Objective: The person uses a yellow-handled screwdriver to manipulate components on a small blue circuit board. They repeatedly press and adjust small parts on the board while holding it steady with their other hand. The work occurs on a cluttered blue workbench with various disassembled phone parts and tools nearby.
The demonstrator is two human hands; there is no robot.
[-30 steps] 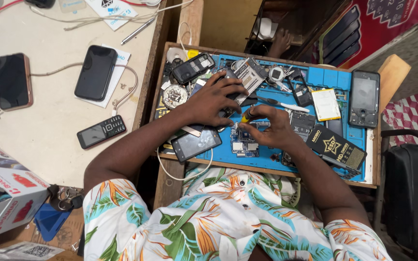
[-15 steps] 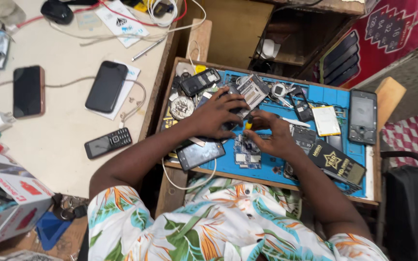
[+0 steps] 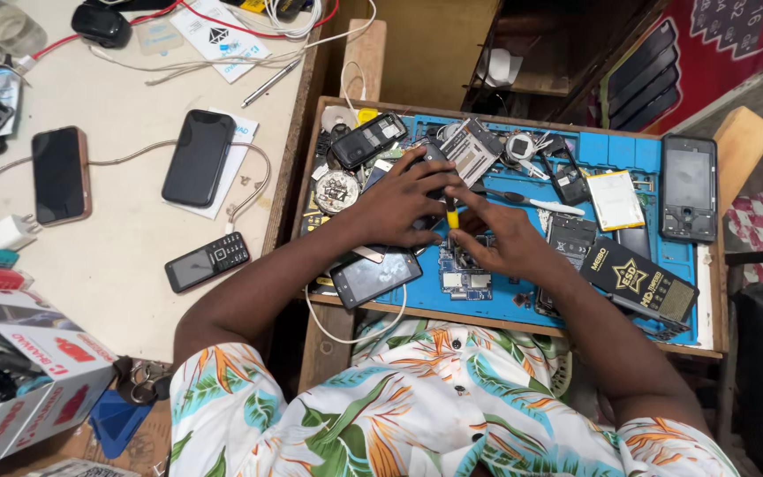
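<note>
At the near edge of the blue work mat (image 3: 523,305), a smartphone (image 3: 374,276) lies face up, just under the left forearm. Just beyond it, near the middle of the mat, a bare circuit board (image 3: 464,274) rests flat; this is the piece being worked on. The right hand (image 3: 509,237) sits over the board's right side, its fingers curled and pinching a small yellow-handled tool (image 3: 452,216) held nearly upright, tip down toward the board's far edge. The left hand (image 3: 404,201) lies to the left of the tool, fingers spread and pressed flat over a dark phone part (image 3: 430,161), steadying the spot; whether it grips anything underneath cannot be told.

The step in hand looks like fine work on the board with the tool tip, perhaps loosening or prying a small fitting. The next move would call for a steady left hand and light, straight pressure from the right, since loose parts crowd close around.

Farther right lie a black box with a gold star (image 3: 639,280) and an upright dark phone (image 3: 689,185). At the mat's far side sits a phone back shell (image 3: 367,140). Well to the left, on the pale table (image 3: 125,256), are a keypad phone (image 3: 207,261) and a black smartphone (image 3: 199,157).
</note>
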